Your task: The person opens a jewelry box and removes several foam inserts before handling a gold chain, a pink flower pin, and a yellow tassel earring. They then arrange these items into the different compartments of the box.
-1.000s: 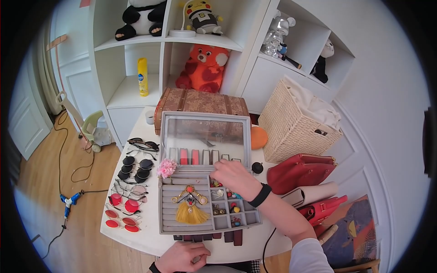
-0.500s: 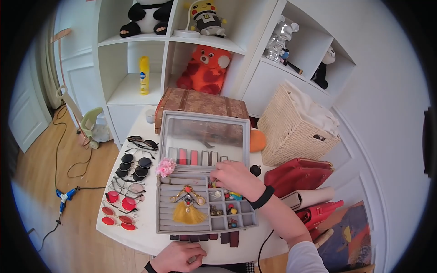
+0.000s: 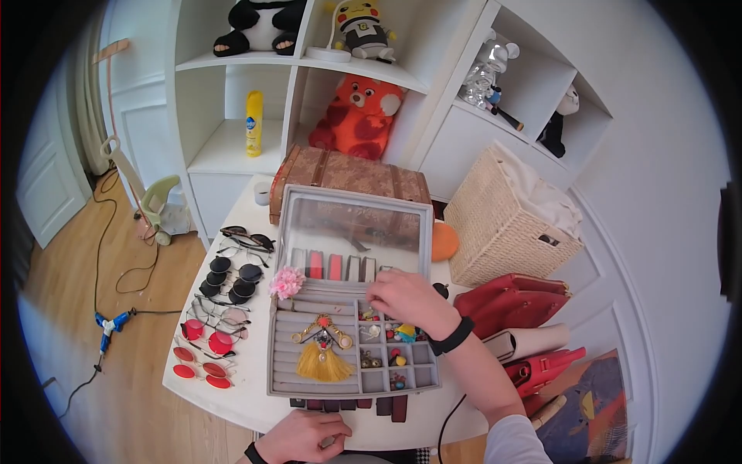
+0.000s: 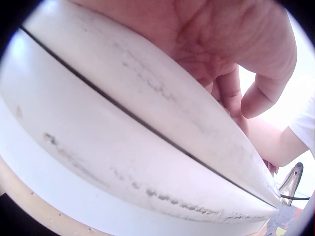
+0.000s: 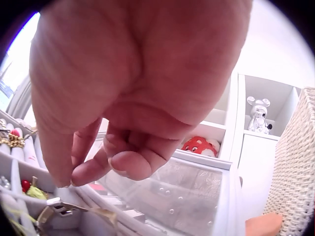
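Observation:
In the head view a grey jewellery box stands on the table, its glass lid raised. My right hand hangs over the upper compartments, fingers bent, hiding part of them. In the right wrist view its thumb and index fingertips meet just above a metal clasp-like piece; I cannot tell whether they pinch anything. A necklace with a yellow tassel lies across the ring rolls to the left. My left hand rests at the table's front edge, fingers loosely curled.
Several pairs of glasses lie on the left of the table. A pink flower sits at the box's left edge. Behind the lid is a patterned trunk. A woven basket and red bags stand at the right.
My right hand has shifted slightly right and away over the compartments, uncovering more of the upper ones. My left hand stays at the table edge. The head view has swayed a little.

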Demonstrator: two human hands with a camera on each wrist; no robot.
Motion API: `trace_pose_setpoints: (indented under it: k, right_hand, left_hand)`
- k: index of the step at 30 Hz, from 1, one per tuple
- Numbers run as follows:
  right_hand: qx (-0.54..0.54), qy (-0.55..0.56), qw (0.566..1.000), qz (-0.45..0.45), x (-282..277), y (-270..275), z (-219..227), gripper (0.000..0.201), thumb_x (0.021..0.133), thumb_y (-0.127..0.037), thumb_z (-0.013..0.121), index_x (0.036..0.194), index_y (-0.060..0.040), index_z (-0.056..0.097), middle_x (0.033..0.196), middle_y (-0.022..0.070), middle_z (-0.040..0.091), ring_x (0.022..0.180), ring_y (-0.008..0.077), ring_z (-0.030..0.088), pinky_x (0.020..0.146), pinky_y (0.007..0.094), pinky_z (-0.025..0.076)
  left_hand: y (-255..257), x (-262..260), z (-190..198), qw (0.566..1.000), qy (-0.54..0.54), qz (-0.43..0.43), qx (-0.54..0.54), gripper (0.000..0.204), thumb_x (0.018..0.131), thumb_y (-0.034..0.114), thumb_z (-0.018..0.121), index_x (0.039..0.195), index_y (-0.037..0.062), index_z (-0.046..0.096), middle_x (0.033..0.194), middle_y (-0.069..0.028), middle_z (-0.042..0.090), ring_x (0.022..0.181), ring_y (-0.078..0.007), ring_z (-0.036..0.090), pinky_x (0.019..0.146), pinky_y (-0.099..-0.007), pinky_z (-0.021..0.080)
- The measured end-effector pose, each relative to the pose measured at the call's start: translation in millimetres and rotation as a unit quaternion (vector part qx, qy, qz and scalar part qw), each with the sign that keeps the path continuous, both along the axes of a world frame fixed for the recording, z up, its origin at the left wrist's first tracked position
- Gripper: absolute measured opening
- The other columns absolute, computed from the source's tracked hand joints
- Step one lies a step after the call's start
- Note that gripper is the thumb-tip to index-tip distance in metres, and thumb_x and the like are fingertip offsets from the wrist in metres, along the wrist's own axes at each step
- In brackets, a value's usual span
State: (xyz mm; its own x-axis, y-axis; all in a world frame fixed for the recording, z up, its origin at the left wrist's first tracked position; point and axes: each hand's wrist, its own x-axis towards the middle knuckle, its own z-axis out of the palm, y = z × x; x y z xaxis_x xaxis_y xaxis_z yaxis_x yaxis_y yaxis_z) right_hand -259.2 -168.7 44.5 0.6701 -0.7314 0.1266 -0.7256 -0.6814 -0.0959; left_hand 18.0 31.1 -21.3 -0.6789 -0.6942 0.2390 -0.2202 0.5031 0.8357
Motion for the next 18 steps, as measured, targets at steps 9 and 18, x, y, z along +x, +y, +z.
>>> trace_pose_setpoints:
  k: [9,18]
  right_hand:
    - [-0.102,0.071,0.991,0.038,-1,2,-18,0.005,0.084,-0.016,0.074,0.082,-0.0120,0.073,0.089,0.0052,0.064,0.094,0.0267,0.067,0.075,0.0416,0.058]
    - [-0.152,0.133,0.979,0.036,15,17,-1,0.003,0.082,-0.011,0.069,0.080,-0.0110,0.071,0.089,0.0054,0.064,0.094,0.0241,0.068,0.071,0.0373,0.060]
  left_hand:
    - [0,0,-3,1.000,0.008,-0.001,-0.004,0.012,0.086,0.009,0.072,0.097,0.0113,0.077,0.080,-0.0028,0.069,0.065,-0.0219,0.068,0.061,-0.0328,0.057]
    - [3,4,2,1.000,0.015,0.009,-0.009,0.012,0.083,0.009,0.068,0.094,0.0057,0.073,0.086,-0.0128,0.068,0.076,-0.0350,0.069,0.067,-0.0435,0.057]
